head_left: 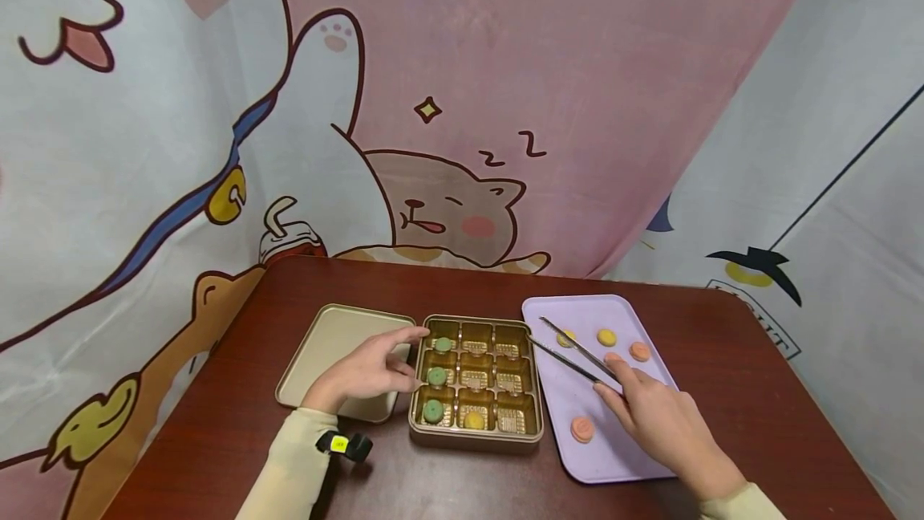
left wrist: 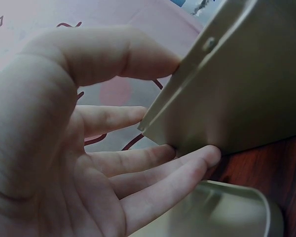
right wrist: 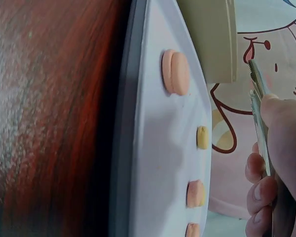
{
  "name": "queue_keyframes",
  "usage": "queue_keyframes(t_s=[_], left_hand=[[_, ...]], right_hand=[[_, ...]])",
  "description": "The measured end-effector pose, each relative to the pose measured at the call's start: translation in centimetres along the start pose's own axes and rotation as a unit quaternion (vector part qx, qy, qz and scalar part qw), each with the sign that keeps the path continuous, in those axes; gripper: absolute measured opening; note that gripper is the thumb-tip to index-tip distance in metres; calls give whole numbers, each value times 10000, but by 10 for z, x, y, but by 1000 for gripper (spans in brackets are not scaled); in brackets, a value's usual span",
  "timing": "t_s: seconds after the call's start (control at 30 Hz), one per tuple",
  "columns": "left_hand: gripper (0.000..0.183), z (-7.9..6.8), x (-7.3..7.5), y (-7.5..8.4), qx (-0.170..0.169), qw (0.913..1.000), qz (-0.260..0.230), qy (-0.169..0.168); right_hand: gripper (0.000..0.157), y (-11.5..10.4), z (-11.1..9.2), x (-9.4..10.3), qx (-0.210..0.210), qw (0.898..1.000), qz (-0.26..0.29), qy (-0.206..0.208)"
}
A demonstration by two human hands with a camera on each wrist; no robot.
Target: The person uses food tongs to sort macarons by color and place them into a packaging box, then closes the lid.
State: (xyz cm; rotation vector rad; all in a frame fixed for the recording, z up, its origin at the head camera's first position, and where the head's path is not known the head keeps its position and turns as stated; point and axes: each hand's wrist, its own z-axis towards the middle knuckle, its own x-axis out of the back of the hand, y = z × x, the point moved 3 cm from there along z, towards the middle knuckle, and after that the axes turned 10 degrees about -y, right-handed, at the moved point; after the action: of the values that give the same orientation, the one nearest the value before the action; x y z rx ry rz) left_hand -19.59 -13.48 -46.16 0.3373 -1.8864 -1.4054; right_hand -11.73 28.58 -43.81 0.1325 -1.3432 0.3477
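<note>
My left hand (head_left: 368,371) touches the left side of a gold tin (head_left: 476,441) with straightened, spread fingers, which the left wrist view shows along the tin's wall. Green macarons (head_left: 436,376) sit in the tin's left column of compartments, and a yellow macaron (head_left: 473,420) in the front middle one. My right hand (head_left: 664,420) grips metal tongs (right wrist: 260,118). Their tips are apart with nothing between them, near the tin's right rim. Below the tongs, the lilac tray (head_left: 617,462) bears a pink macaron (right wrist: 176,72) near its front and more pink and yellow macarons farther back.
The tin's lid (head_left: 339,335) lies flat left of the tin, partly behind my left hand. All this stands on a dark red wooden table (head_left: 765,392). A cartoon-printed cloth (head_left: 577,87) hangs behind the table's far edge.
</note>
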Motion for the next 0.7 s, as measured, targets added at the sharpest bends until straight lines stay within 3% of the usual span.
queue_keyframes(t_s=[0.7], left_hand=[[83,0,0,2,6,10000,-36,14]], right_hand=[[33,20,6,-16,-708,9960,-54,-551]])
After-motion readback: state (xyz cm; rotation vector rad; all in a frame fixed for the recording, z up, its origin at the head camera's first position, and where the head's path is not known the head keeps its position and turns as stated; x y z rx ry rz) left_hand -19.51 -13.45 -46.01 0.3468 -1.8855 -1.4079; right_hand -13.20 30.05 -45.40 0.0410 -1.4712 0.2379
